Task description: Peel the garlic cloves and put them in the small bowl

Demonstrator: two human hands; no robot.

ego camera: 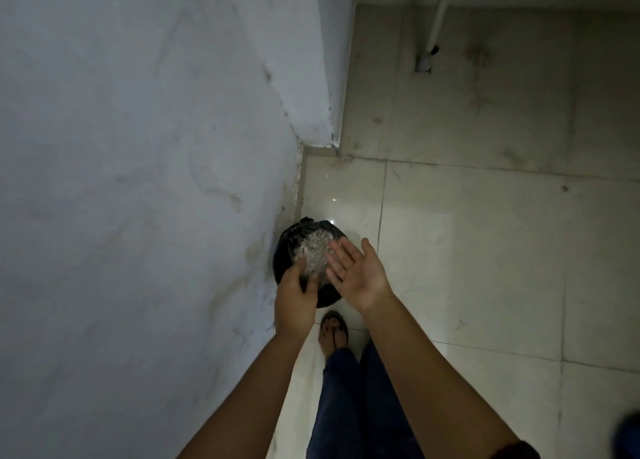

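Fingers (293, 276) of the left hand (296, 301) curl over the near rim of a clear dish (311, 255), thumb on one side and the rest on the other, so the hand grips it. The dish is tilted and glints, and pale flakes (313, 247) lie across it; whether they are garlic skins is too blurred to tell. Beside it the right hand (360, 277) is held palm up with its fingers (337, 255) straight and spread. The fingertips are at the dish's right edge, though I cannot tell if they touch it, and the hand holds nothing.

Both hands and the dish hang over a round bin (284, 251) lined with a black bag. The bin stands on the floor (485, 251) of pale glossy tiles, tight against a scuffed white wall (138, 181) on the left, near where the wall turns a corner. Just behind the bin is a foot in a dark sandal (333, 330), and a leg in dark blue trousers (346, 406) shows between the two bare forearms. At the far end of the floor a pale pipe (437, 15) runs down into the tiles.
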